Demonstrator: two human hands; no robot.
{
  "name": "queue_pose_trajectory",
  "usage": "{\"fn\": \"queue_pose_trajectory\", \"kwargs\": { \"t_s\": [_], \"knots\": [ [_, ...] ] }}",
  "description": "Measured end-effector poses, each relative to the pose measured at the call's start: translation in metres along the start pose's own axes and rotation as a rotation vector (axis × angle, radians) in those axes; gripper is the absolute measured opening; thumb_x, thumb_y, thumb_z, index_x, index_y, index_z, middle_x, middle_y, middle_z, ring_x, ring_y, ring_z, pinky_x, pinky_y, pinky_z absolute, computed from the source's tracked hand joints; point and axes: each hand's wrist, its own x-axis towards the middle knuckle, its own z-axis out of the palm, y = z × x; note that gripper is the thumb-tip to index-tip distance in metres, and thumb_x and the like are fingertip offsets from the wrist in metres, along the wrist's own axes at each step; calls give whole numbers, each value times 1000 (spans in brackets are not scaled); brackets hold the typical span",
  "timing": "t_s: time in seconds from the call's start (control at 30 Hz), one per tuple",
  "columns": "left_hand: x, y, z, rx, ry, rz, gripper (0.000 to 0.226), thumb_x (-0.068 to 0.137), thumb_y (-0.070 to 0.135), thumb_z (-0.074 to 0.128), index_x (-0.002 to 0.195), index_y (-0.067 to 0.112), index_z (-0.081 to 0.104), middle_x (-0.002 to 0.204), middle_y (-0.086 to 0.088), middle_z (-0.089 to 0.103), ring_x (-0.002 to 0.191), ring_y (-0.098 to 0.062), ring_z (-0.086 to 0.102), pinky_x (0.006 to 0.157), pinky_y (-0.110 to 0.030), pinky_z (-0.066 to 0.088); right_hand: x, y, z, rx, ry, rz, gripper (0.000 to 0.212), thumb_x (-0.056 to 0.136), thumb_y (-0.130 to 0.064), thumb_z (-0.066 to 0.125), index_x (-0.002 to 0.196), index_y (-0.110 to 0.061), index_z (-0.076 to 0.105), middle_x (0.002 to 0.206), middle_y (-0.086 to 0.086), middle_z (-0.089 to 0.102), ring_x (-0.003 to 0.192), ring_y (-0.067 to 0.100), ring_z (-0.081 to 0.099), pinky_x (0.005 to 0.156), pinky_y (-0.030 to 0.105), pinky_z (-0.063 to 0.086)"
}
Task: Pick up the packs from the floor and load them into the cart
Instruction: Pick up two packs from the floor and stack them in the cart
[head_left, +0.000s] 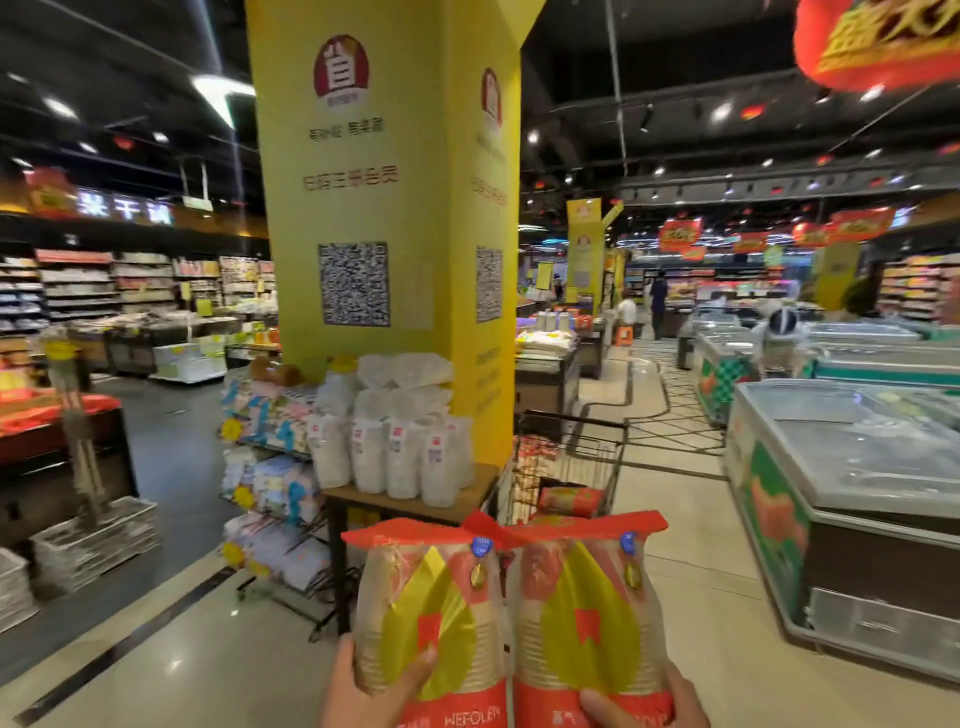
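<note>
Head view, nearest first: at six o'clock the left hand (363, 691) is closed round the base of the left pack (428, 613), thumb across its front. The right hand (644, 701) grips the base of the right pack (587, 618) the same way. Both red-and-yellow packs of stacked cups stand upright, side by side and touching, held off the floor. Beyond them, towards twelve o'clock, a wire cart (571, 462) stands with red packets inside. At eleven o'clock a wooden table (410, 499) bears white cup sleeves against a yellow pillar (384, 208). Chest freezers (841, 467) run along at two o'clock.
</note>
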Motion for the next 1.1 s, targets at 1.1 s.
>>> {"fn": "queue_pose_trajectory", "kwargs": {
  "t_s": [1.1],
  "knots": [
    [343,-37,428,-187,-87,-365,80,42,66,89,109,45,53,108,5,71,93,-19,72,82,-48,60,510,20,-376,-361,286,-57,97,21,-68,91,106,-27,68,105,6,68,85,19,72,66,33,59]
  ]
}}
